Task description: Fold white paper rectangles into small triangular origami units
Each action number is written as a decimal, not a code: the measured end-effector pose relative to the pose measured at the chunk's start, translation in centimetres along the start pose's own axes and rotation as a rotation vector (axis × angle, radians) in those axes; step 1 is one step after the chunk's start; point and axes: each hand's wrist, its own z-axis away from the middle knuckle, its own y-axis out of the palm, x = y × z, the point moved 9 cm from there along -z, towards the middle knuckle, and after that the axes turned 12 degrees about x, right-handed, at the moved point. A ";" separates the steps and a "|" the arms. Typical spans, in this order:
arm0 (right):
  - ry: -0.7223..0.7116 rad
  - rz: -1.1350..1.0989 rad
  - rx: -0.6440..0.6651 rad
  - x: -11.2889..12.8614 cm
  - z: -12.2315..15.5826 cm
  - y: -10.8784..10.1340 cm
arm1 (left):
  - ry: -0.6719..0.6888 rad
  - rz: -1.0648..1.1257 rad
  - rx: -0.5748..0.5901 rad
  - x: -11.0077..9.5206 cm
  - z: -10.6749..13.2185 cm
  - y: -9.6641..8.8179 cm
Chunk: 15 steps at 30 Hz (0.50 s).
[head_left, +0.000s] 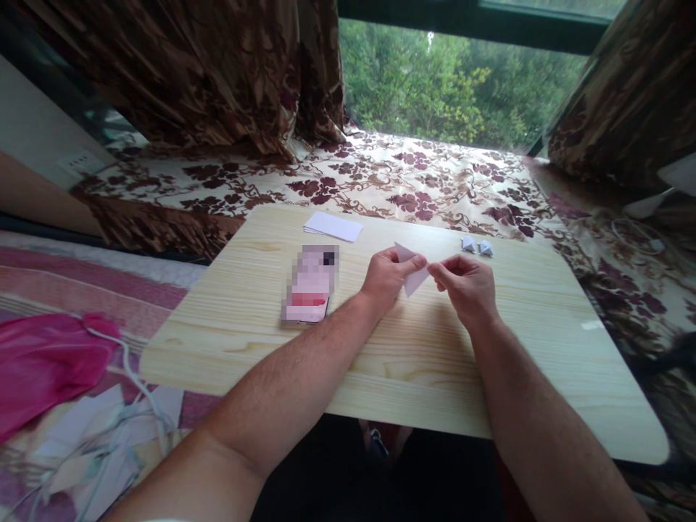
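Note:
A small folded piece of white paper (412,281) with a triangular outline is held above the table. My left hand (385,274) grips it, thumb across its face. My right hand (466,284) pinches at the paper's right corner with thumb and forefinger, the other fingers curled in. Beyond my right hand, two small folded paper shapes (477,247) sit side by side near the table's far edge. A stack of white paper strips (333,226) lies at the far left of the table. To the left of my left hand is a blurred pink phone (311,279).
The light wooden table (435,377) has rounded corners. Behind it a floral-covered ledge (370,181) runs below the window, between patterned curtains (244,80). On the bed at left lie a pink cloth (54,366), loose papers and a white cable (129,355).

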 end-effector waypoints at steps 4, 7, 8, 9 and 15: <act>-0.001 -0.085 0.115 0.0 -0.3 0.9 | -0.001 0.114 -0.014 0.0 -0.2 -0.2; -0.036 -0.158 0.095 0.4 -0.4 0.7 | -0.018 0.090 -0.028 0.0 -0.1 -0.4; -0.043 -0.179 0.076 0.4 -0.3 0.4 | -0.025 0.074 -0.029 0.0 -0.1 -0.4; -0.046 -0.191 0.065 0.4 -0.3 0.3 | -0.032 0.068 -0.027 0.1 0.0 -0.3; -0.023 -0.240 0.072 0.0 -0.4 0.4 | -0.051 0.053 -0.009 -0.1 0.2 0.2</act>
